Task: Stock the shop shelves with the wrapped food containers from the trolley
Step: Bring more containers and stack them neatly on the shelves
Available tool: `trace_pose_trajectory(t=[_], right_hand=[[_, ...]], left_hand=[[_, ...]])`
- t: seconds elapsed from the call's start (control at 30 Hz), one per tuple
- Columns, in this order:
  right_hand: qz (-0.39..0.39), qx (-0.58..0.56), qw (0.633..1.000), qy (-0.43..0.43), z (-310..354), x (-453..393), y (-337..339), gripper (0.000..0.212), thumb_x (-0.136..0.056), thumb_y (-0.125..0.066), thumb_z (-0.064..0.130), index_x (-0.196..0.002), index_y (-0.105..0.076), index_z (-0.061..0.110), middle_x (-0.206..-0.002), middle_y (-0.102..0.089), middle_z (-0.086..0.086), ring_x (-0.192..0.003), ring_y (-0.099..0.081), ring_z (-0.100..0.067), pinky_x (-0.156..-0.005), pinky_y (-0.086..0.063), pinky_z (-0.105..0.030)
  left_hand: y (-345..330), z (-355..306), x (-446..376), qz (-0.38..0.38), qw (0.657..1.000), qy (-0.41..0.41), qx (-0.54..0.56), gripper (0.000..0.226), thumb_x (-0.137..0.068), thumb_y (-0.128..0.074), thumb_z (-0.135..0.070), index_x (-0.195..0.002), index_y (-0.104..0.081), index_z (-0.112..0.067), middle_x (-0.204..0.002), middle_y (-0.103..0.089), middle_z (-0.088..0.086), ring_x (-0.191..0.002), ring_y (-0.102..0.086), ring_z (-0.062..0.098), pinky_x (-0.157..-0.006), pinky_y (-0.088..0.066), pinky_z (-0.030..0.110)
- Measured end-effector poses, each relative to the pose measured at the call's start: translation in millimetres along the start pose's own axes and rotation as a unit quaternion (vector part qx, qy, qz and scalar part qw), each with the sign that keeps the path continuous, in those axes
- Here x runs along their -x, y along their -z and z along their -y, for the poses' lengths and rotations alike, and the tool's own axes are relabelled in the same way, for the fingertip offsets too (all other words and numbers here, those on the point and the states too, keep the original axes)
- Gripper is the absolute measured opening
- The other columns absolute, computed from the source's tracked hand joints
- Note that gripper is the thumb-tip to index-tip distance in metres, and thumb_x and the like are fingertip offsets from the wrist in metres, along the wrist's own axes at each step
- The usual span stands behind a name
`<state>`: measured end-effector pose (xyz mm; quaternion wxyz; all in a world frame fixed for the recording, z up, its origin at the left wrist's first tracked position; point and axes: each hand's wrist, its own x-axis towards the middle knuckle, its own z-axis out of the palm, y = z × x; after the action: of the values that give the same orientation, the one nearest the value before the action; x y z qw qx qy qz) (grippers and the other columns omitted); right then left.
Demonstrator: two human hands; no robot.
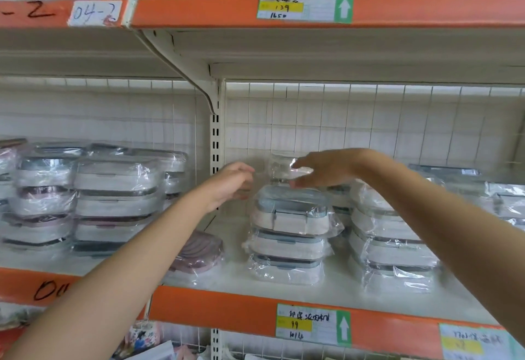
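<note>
I see a white shelf (335, 285) with an orange front lip and handwritten price labels, backed by a white wire grid, with a second orange-edged shelf (397, 10) above it. Wrapped food containers (289, 234), rounded rectangles in crinkly clear film with pale bodies and grey-blue lids, stand stacked in columns across the shelf, and a pinkish one (199, 251) lies near the left arm. My left hand (233, 180), fingers loosely curled, and right hand (321, 167), fingers fairly straight, flank a film-wrapped container (279, 167) above the middle stack; whether either grips it I cannot tell.
</note>
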<state>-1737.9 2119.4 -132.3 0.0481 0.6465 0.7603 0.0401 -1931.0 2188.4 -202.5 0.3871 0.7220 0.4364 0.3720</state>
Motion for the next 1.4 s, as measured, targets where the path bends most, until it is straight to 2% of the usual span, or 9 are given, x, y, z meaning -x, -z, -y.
trace_pose_trajectory(t=[0.17, 0.33, 0.63, 0.73, 0.83, 1.0, 1.13, 1.23, 1.4], right_hand=[[-0.078, -0.005, 0.994, -0.071, -12, -45, -5, 0.062, -0.099, -0.043, 0.035, -0.151, -0.013, 0.020, -0.148, -0.030, -0.015, -0.130, -0.039, -0.033, -0.106, -0.035, -0.042], [-0.071, 0.004, 0.993, -0.091, -11, -72, -15, 0.057, -0.099, -0.037, 0.015, -0.148, -0.019, 0.036, -0.145, -0.032, -0.013, -0.130, -0.035, -0.037, -0.105, -0.036, -0.046], [-0.072, -0.009, 0.993, -0.090, -9, -69, -14, 0.061, -0.097, -0.036, 0.009, -0.150, -0.017, 0.033, -0.152, -0.029, -0.008, -0.135, -0.033, -0.033, -0.109, -0.032, -0.043], [-0.101, 0.010, 0.992, -0.073, 4, -62, -10, 0.056, -0.098, -0.039, 0.020, -0.149, -0.020, 0.032, -0.149, -0.031, -0.012, -0.134, -0.032, -0.036, -0.110, -0.031, -0.047], [-0.117, 0.002, 0.993, 0.030, 33, -45, -1, 0.044, -0.100, -0.041, 0.027, -0.143, -0.037, 0.023, -0.146, -0.039, -0.007, -0.133, -0.036, -0.027, -0.108, -0.029, -0.037], [-0.060, 0.019, 0.987, 0.148, 86, -31, -3, 0.036, -0.099, -0.040, 0.026, -0.129, -0.057, 0.014, -0.134, -0.054, -0.002, -0.124, -0.048, -0.023, -0.107, -0.035, -0.034], [0.004, 0.065, 0.992, 0.111, 83, -25, -4, 0.038, -0.096, -0.046, 0.039, -0.126, -0.056, 0.018, -0.132, -0.053, -0.001, -0.123, -0.048, -0.022, -0.102, -0.036, -0.035], [0.034, 0.048, 0.993, 0.098, 70, -12, -7, 0.052, -0.089, -0.055, 0.049, -0.135, -0.045, 0.027, -0.139, -0.046, 0.005, -0.126, -0.043, -0.017, -0.099, -0.033, -0.030], [-0.001, 0.029, 0.995, 0.096, 65, -7, -14, 0.058, -0.086, -0.062, 0.046, -0.139, -0.042, 0.031, -0.144, -0.042, 0.008, -0.131, -0.039, -0.016, -0.101, -0.029, -0.028]], left_hand=[[-25, -10, -18, 0.002, 1.000, 0.023, -0.009, 0.051, -0.102, -0.032, -0.039, -0.148, -0.027, -0.017, -0.155, -0.025, 0.005, -0.140, -0.026, 0.023, -0.113, -0.021, 0.042], [-34, -7, -25, 0.039, 0.998, 0.038, 0.027, 0.061, -0.096, -0.022, -0.056, -0.149, -0.025, -0.024, -0.152, -0.031, 0.007, -0.141, -0.026, 0.029, -0.112, -0.020, 0.048], [14, 14, -12, 0.040, 0.999, 0.018, -0.029, 0.044, -0.101, -0.039, -0.032, -0.142, -0.038, -0.015, -0.145, -0.042, 0.005, -0.129, -0.043, 0.020, -0.099, -0.041, 0.029], [39, 17, 7, 0.034, 0.991, -0.006, -0.129, 0.031, -0.100, -0.043, -0.016, -0.130, -0.048, -0.021, -0.143, -0.045, 0.002, -0.128, -0.044, 0.016, -0.108, -0.037, 0.036], [60, 14, 40, 0.119, 0.955, 0.036, -0.268, 0.050, -0.090, -0.057, -0.014, -0.135, -0.042, -0.029, -0.150, -0.033, -0.005, -0.136, -0.032, 0.013, -0.113, -0.028, 0.035], [68, 17, 82, 0.254, 0.832, 0.128, -0.477, 0.081, -0.079, -0.073, -0.029, -0.144, -0.025, -0.034, -0.149, -0.025, -0.005, -0.134, -0.031, 0.017, -0.106, -0.032, 0.031], [54, 52, 80, 0.162, 0.838, 0.057, -0.518, 0.075, -0.084, -0.066, -0.016, -0.144, -0.026, -0.032, -0.132, -0.034, -0.001, -0.120, -0.040, 0.017, -0.095, -0.034, 0.027], [43, 72, 64, 0.096, 0.870, 0.012, -0.484, 0.062, -0.086, -0.060, -0.015, -0.142, -0.033, -0.024, -0.133, -0.035, 0.001, -0.126, -0.038, 0.019, -0.105, -0.035, 0.034], [21, 91, 25, -0.025, 0.843, -0.020, -0.536, 0.046, -0.094, -0.053, -0.028, -0.132, -0.039, -0.008, -0.132, -0.050, 0.012, -0.120, -0.048, 0.029, -0.091, -0.039, 0.034]])
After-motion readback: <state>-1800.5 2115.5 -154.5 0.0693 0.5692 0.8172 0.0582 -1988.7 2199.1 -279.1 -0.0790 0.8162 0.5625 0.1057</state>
